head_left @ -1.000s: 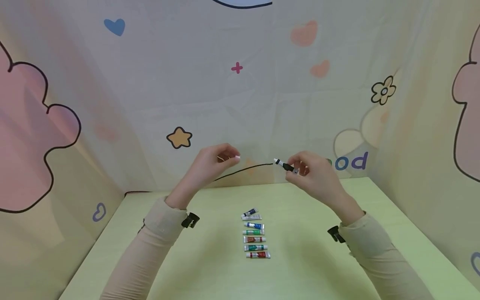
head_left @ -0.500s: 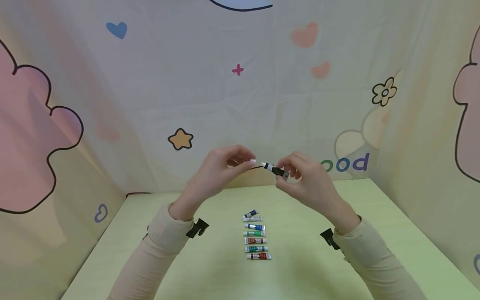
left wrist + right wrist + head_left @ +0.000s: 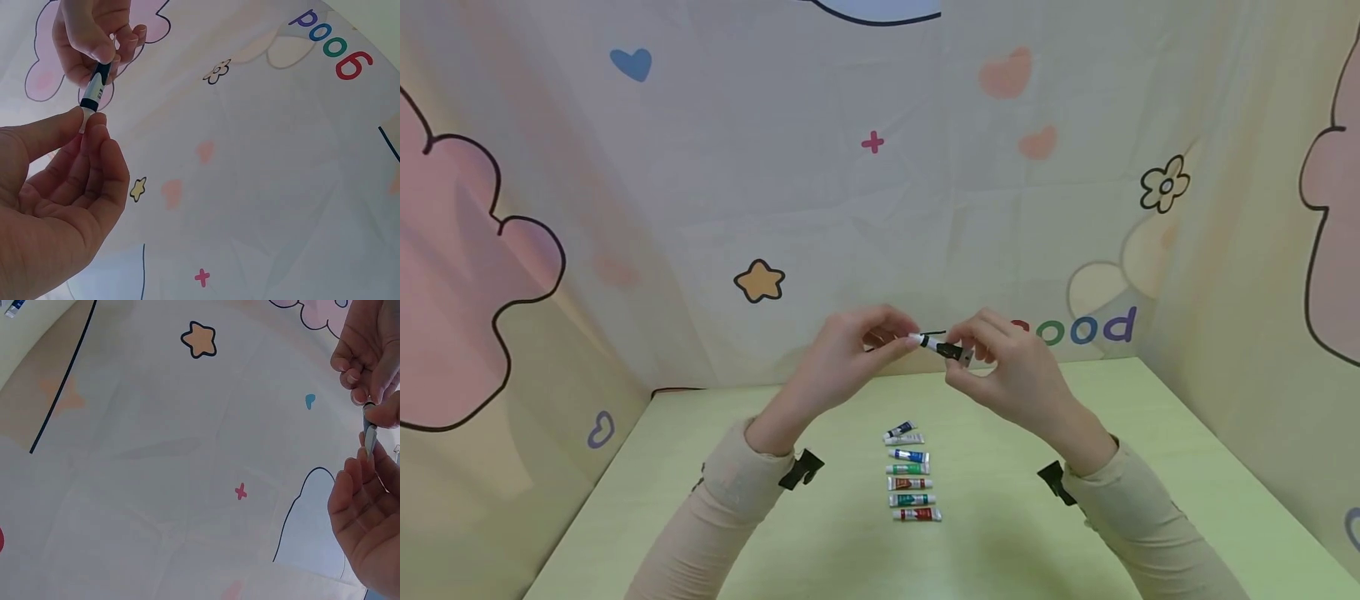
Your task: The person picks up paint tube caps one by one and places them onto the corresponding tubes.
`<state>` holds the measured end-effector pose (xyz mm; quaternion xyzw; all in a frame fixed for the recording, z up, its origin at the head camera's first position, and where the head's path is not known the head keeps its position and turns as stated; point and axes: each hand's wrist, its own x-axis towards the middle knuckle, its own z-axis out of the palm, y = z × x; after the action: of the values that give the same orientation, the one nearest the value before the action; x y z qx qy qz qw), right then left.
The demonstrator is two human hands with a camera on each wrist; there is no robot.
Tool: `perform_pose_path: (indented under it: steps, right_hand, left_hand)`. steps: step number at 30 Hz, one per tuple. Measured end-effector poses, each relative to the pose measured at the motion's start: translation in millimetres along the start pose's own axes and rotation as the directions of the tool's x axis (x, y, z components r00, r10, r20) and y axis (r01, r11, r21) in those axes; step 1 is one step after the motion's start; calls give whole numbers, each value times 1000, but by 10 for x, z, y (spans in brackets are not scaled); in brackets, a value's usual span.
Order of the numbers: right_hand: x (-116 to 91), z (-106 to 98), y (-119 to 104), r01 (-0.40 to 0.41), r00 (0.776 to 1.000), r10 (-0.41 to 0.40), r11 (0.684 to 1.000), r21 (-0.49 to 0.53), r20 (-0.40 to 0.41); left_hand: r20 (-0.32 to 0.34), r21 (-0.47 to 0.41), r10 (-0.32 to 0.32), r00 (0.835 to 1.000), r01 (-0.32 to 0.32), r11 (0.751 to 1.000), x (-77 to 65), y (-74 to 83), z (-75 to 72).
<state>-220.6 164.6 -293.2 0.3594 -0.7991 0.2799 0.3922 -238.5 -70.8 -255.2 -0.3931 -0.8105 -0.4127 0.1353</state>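
Above the table, my right hand (image 3: pixel 1015 358) grips a small black-and-white paint tube (image 3: pixel 949 349) near its flat end, nozzle pointing left. Thumb and fingertips of my left hand (image 3: pixel 865 346) pinch a small white cap (image 3: pixel 86 117) right at that nozzle, so the cap is mostly covered by the fingers. The left wrist view has the tube in line with the cap, the right hand behind it. Below on the table, several paint tubes lie in a column, from a dark blue tube (image 3: pixel 899 430) at the back to a red tube (image 3: pixel 917 515) at the front.
The light green table (image 3: pixel 805 517) ends at a printed cloth backdrop (image 3: pixel 880 208) just behind the hands. Similar cloth hangs on both sides. A black clip (image 3: pixel 802 469) sits at the left cuff and another black clip (image 3: pixel 1057 483) at the right cuff.
My left hand has moved right with the cap and my right hand slightly left with the paint tube. The gap between cap and nozzle has closed.
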Motion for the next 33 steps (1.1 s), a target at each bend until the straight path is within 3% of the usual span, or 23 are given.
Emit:
perform_pose_path:
  steps: [7, 14, 19, 23, 25, 28, 31, 33]
  right_hand:
    - [-12, 30, 13, 130, 991, -132, 990, -53, -35]
    - [14, 3, 16, 298, 950, -309, 937, -181, -35]
    - [19, -7, -6, 347, 932, -362, 911, -222, -29]
    - [10, 5, -17, 338, 936, -350, 924, -181, -40]
    - [-3, 12, -11, 313, 946, -320, 942, -118, -48]
    - [-22, 19, 16, 255, 966, -253, 967, 27, -59]
    - [-34, 19, 38, 190, 982, -184, 965, 180, -48]
    - [-36, 18, 49, 165, 986, -159, 958, 234, -44]
  left_hand:
    - [16, -20, -23, 1000, 23, 1000, -25, -21, 25]
    - [38, -67, -61, 997, 64, 996, -57, -23, 6]
    - [24, -87, -86, 996, 88, 992, -87, -24, 14]
    - [3, -79, -83, 997, 83, 993, -114, -33, 33]
    - [-20, -60, -49, 999, 47, 997, -135, -31, 47]
    - [-68, -14, 69, 995, -71, 997, -167, -18, 66]
    - [-106, 48, 206, 973, -202, 978, -180, -7, 75]
    - [-115, 73, 265, 957, -258, 963, -180, -4, 75]
